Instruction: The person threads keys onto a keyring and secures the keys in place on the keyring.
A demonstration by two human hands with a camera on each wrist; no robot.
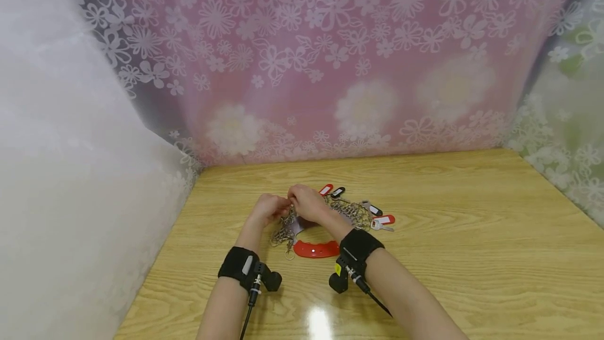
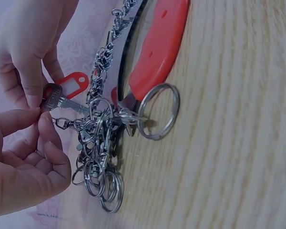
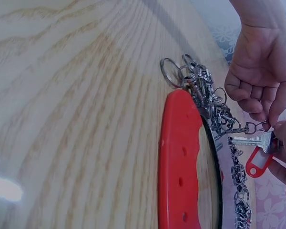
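My right hand (image 1: 306,204) pinches a silver key (image 3: 253,141) with a dark head, and a red key tag (image 2: 76,84) with a white label hangs beside it. Close against it, my left hand (image 1: 270,209) pinches the ring end of a small swivel clasp (image 2: 62,123) between thumb and index finger. That clasp belongs to a bunch of metal clasps and split rings (image 2: 97,152) along a curved metal key holder with a red handle (image 1: 315,249). The fingertips cover the spot where key and ring meet.
Right of the holder lie a red tag (image 1: 386,219) with a key (image 1: 381,226) and a black tag (image 1: 375,211). Behind it lie another red tag (image 1: 326,189) and a black tag (image 1: 337,192). The wooden table (image 1: 472,235) meets a flowered curtain (image 1: 358,67) at the back.
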